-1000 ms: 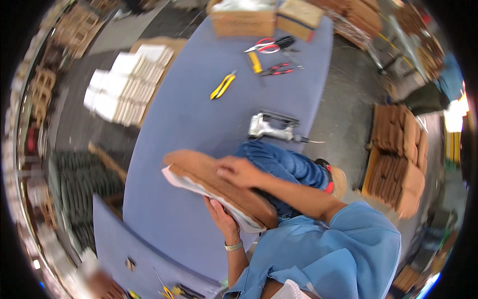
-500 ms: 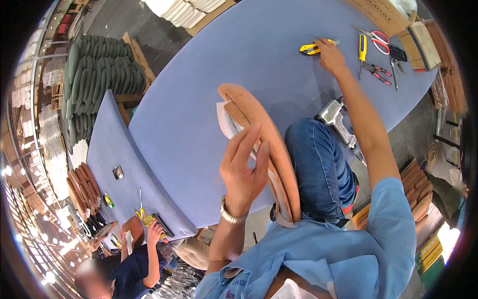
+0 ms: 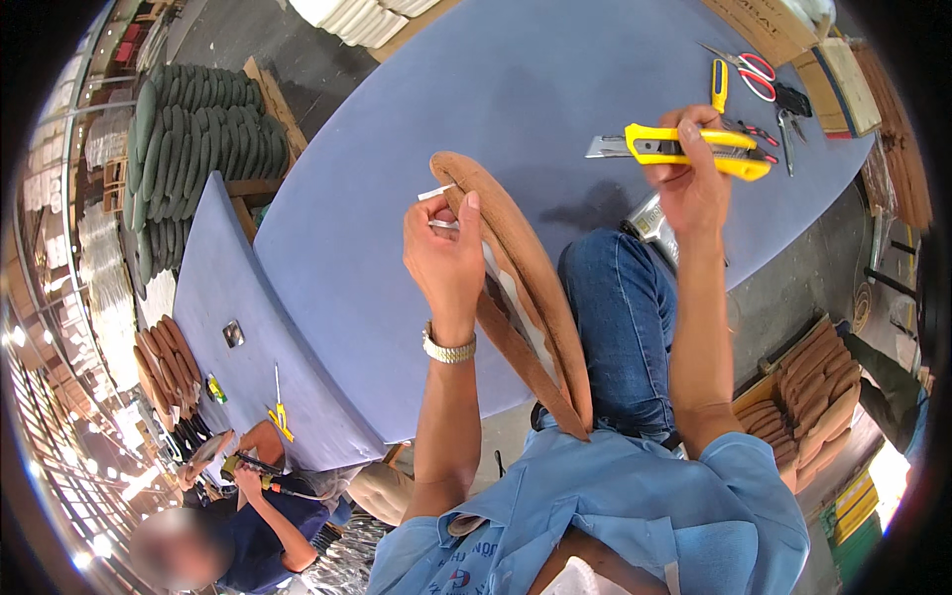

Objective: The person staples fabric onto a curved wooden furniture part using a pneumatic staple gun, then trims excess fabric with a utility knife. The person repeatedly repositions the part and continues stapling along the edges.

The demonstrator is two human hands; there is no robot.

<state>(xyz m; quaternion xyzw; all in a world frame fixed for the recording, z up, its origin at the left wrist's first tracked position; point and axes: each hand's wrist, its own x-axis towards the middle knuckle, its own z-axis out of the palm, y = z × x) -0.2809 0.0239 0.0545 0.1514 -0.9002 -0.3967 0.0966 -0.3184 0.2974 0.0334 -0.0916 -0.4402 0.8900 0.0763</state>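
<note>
Visibly, left hand pinching brown pad (grip half hidden), right hand gripping yellow cutter

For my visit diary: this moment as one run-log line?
left hand: grips edge of brown cushion | right hand: yellow utility knife, blade extended

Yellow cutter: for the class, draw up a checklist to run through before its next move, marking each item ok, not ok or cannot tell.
1. Cutter held firmly: ok by its looks, the right hand wraps its handle.
2. Blade out: ok, it sticks out from the cutter, pointing left.
3. Left hand holding the cushion: ok, gripping cloth near its far end.
4. Blade apart from the left hand: ok, a gap shows.
5. Hands protected: not ok, both are bare.
6. Blade sharp: cannot tell.
</note>
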